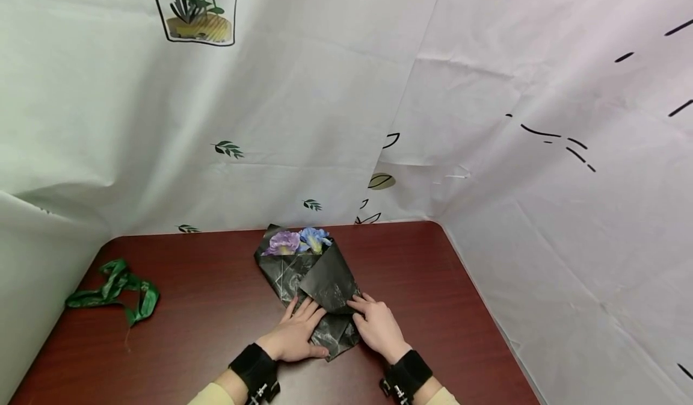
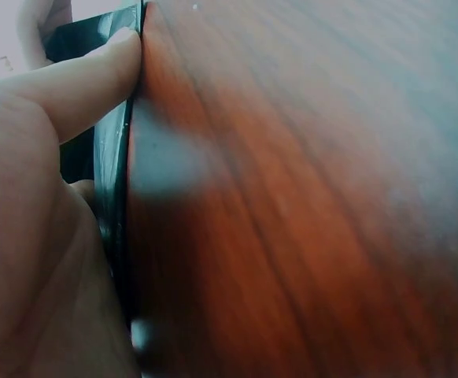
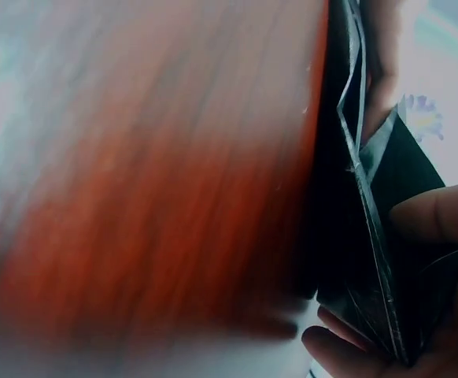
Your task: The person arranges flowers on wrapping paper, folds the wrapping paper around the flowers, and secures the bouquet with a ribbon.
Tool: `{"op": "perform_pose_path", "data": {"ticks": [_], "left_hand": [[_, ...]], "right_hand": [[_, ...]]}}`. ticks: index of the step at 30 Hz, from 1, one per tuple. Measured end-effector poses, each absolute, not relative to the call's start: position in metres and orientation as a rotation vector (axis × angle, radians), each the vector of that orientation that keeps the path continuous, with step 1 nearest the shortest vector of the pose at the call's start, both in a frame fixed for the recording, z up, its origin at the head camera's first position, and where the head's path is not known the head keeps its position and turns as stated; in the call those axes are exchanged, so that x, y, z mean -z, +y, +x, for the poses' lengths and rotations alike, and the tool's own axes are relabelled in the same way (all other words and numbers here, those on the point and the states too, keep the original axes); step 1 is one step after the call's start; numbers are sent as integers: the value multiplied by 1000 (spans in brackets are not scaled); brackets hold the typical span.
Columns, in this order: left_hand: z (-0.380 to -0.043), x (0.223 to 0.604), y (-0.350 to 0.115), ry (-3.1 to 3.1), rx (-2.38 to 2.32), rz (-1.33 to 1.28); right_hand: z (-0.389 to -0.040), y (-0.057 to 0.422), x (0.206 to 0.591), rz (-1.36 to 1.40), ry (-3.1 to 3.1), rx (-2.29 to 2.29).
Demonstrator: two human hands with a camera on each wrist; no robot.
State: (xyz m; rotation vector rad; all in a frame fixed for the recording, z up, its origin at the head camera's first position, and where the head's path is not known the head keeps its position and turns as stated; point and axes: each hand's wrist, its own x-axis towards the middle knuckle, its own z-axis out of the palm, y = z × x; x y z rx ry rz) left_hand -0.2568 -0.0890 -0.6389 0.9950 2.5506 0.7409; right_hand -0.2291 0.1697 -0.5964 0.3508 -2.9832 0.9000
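A bouquet wrapped in black paper (image 1: 331, 275) lies on the table, its flower end pointing away from me. A purple flower (image 1: 284, 243) and a blue flower (image 1: 314, 238) show at its top. My left hand (image 1: 292, 337) rests spread on the lower left of the wrap, fingers straight, thumb near the bottom end. At the right edge, my right hand (image 1: 381, 328) pinches the black paper; in the right wrist view its thumb (image 3: 433, 216) lies on the paper's face, with fingertips (image 3: 331, 346) around the edge.
A crumpled green ribbon (image 1: 116, 290) lies on the left of the reddish-brown table (image 1: 206, 290). White printed cloth (image 1: 303, 92) hangs behind the table and along its sides. Black bands (image 1: 408, 374) with small devices circle both wrists.
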Motion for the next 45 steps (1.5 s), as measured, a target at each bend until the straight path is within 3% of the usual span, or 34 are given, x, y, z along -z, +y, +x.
{"op": "perform_pose_path", "data": {"ticks": [19, 33, 45], "left_hand": [[-251, 637, -93, 2542, -785, 983], [-238, 613, -89, 2532, -726, 857], [-237, 613, -95, 2545, -784, 976]], "right_hand": [[-224, 148, 578, 748, -2893, -998], [-212, 122, 601, 1054, -3054, -937], [-192, 109, 603, 842, -3038, -1075]]}}
